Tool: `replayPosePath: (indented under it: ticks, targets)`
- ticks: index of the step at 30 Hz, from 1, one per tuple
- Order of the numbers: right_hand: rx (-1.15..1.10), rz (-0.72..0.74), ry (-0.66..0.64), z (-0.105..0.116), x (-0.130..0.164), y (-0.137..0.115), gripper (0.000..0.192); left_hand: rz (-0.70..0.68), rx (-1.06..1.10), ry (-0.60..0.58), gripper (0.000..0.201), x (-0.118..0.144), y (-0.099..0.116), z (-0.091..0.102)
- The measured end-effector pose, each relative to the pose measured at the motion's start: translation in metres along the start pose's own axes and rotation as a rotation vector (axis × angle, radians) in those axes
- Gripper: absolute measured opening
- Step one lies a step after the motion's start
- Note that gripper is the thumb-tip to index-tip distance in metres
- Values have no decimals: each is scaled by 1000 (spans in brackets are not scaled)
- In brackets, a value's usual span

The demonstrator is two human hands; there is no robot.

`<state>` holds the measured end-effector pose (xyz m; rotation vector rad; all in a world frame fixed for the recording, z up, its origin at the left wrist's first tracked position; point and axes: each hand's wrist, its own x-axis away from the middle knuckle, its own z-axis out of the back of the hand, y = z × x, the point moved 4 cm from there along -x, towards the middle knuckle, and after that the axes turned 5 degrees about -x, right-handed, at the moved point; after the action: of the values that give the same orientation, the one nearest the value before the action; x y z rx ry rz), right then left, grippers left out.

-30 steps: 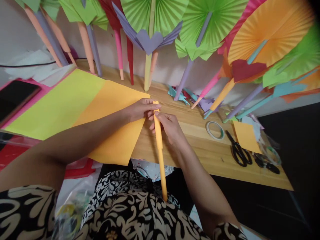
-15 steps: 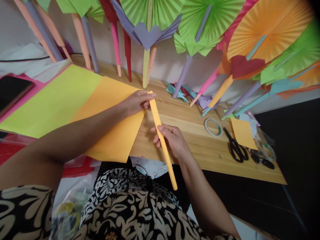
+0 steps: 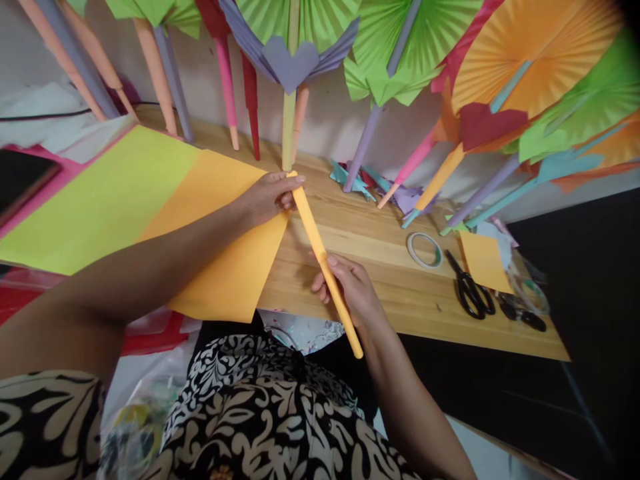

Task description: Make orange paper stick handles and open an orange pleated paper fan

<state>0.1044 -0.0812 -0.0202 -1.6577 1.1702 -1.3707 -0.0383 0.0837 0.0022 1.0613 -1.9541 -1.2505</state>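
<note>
A long orange paper tube (image 3: 311, 223) slants between my hands over the front of the wooden table. My left hand (image 3: 273, 197) pinches its far end between thumb and fingers. Lower down, my right hand (image 3: 350, 283) grips the tube near its middle, where a thicker section meets a thinner one. The thin end points down toward my lap. Beneath my left forearm lie sheets of orange paper (image 3: 230, 267) and yellow-green paper (image 3: 100, 200).
Several folded paper fans on paper-tube handles, one a green fan (image 3: 420, 40), lean against the wall. On the table's right are a tape roll (image 3: 425, 251), black scissors (image 3: 470, 290) and a small orange paper piece (image 3: 486, 261). A dark phone-like object (image 3: 23, 183) lies far left.
The tube's lower end has swung up and right. My right hand has shifted slightly down and right along it, while my left hand still holds the far end.
</note>
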Motion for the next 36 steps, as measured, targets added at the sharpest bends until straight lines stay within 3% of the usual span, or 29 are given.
replayPosePath:
  ticks: [6, 13, 20, 26, 33, 36]
  targets:
    - [68, 62, 79, -6, 0, -2, 45, 30, -10, -16, 35, 2, -5, -3]
    - [22, 95, 99, -12, -7, -6, 43, 98, -73, -204, 23, 10, -23, -15]
    - [-322, -77, -112, -16, -5, 0, 32, 120, 66, -329, 19, 14, -18, -16]
    - [-468, -116, -183, -18, -3, 5, 28, 79, 97, -291, 25, 13, -16, -15]
    - [-111, -36, -26, -10, 5, 4, 55, 75, 86, -213, 36, 10, -15, -15]
    - [-74, -20, -1, -9, 10, 2, 61, 86, 80, -158, 43, 10, -13, -13]
